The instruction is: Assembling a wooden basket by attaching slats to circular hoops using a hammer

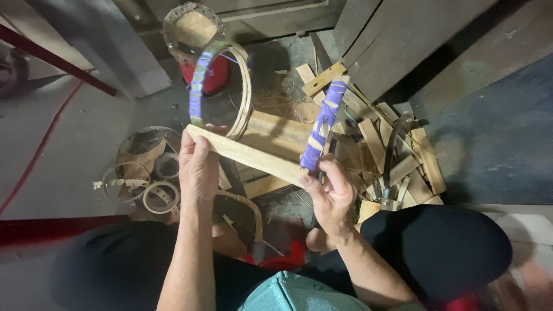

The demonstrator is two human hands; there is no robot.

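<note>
My left hand (197, 167) grips the left end of a flat pale wooden strip (247, 155) that runs down to the right. At that end it also meets a bent wooden hoop (245, 86) partly wrapped in purple and green tape. My right hand (333, 193) holds the strip's right end together with a second stick wrapped in purple tape (322, 124), which points up and away. Both hands are above my knees.
A pile of wooden offcuts (397, 155) lies on the floor to the right, with a metal tool (391, 150) among them. Small wooden rings (161, 196) and round frames sit at the left. A red container (216, 78) stands behind the hoop. A red cable (40, 147) crosses the floor at left.
</note>
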